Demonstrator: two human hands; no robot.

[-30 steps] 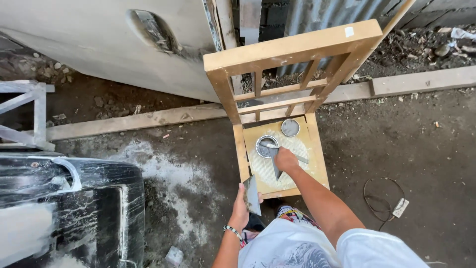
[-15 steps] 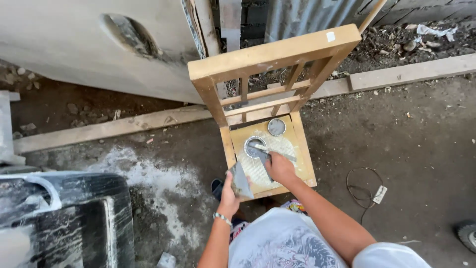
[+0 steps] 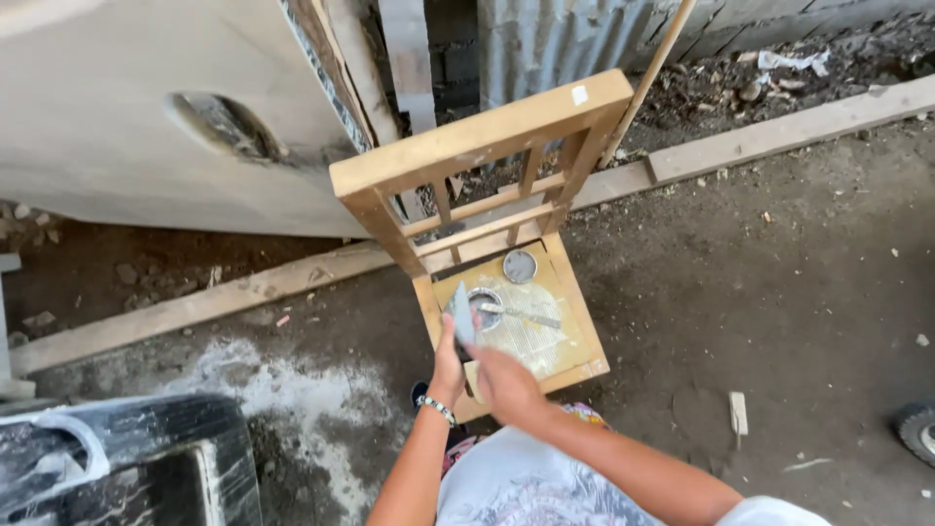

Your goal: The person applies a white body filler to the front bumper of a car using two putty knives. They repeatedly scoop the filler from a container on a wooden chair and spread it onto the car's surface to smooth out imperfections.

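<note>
Gripping a flat grey scraper point(image 3: 461, 314) upright, the left hand point(image 3: 449, 362) sits beside the right hand point(image 3: 504, 383), whose grip is blurred and cannot be told. On the wooden chair point(image 3: 575, 336), an open tin point(image 3: 484, 308) of filler with a putty knife point(image 3: 521, 314) across it; lid point(image 3: 520, 266) off, little appears applied yet.

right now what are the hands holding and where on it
The left hand grips a flat grey scraper-like blade by its lower end, blade pointing up. The right hand is beside it; whether it holds anything cannot be told.
</note>
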